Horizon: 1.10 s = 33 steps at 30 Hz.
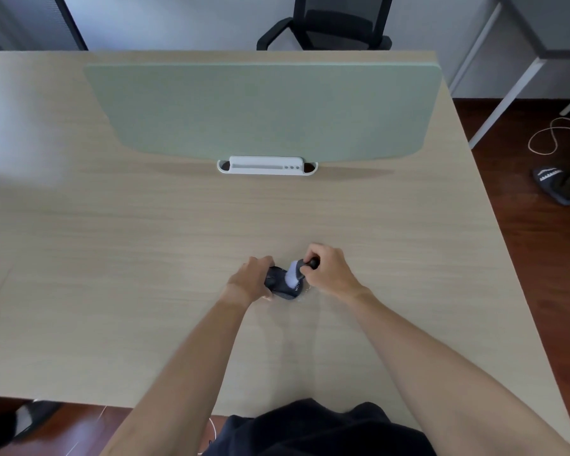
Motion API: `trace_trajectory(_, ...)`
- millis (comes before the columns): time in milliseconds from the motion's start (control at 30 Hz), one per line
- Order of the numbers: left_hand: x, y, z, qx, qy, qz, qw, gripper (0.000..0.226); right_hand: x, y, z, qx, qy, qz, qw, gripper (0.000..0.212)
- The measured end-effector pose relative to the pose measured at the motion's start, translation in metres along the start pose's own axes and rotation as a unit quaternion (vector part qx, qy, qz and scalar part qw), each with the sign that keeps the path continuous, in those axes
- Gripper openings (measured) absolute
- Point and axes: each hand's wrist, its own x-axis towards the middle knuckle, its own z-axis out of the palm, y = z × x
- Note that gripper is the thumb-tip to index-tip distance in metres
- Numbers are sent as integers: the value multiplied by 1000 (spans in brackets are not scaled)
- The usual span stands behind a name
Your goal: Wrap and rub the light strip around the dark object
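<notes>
A dark computer mouse [278, 284] lies on the light wooden table [145, 258], near the middle of its front half. My left hand [249, 279] grips the mouse from its left side. My right hand [329, 271] holds a small brush [298, 269] by its black handle. The brush's pale bristles touch the top of the mouse. Both forearms reach in from the bottom of the view.
A pale green divider panel [264, 110] stands across the table's far half in a white holder [267, 165]. A black office chair [326, 24] is behind it. On the floor at right lie a slipper [553, 185] and a looped cable [553, 136].
</notes>
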Motion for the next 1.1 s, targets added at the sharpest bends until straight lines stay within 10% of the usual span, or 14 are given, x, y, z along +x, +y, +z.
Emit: trace_trajectory(1100,4,-14,5,-152,24,-37,987,62,18,-27,12,26,-6,50,998,7)
